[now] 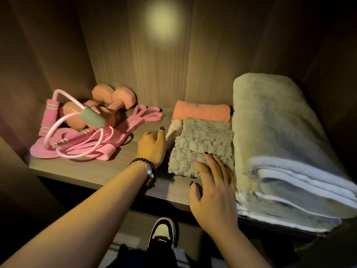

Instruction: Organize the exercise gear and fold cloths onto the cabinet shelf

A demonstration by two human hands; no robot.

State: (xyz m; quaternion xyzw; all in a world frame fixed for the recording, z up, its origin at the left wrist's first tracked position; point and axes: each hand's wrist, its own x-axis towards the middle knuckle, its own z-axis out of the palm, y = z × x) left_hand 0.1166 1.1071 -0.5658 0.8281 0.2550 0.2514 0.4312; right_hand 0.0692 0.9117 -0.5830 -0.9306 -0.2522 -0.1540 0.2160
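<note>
A folded grey cloth [201, 144] lies on the cabinet shelf [108, 167], near its front edge, and serves as the marker for everything else. The right hand [212, 190] rests flat on the cloth's front right corner, fingers straight and spread, holding nothing. The left hand [152, 147] stands just left of the cloth, its fingers straight, pressed against the cloth's left side beside a cream cloth [172, 130] that peeks out there. Behind the grey cloth lies a folded orange cloth [201, 111], touching it. Right of the grey cloth, pressed against it, sits a big folded towel [286, 144] that overhangs the shelf front. Well left of the grey cloth sit 2 pink dumbbells [108, 103], with a pink skipping rope [58, 120] draped over them and pink resistance bands [108, 140] spread in front. A beaded bracelet [148, 171] circles the left wrist. Below the shelf, a shoe [163, 232] shows.
</note>
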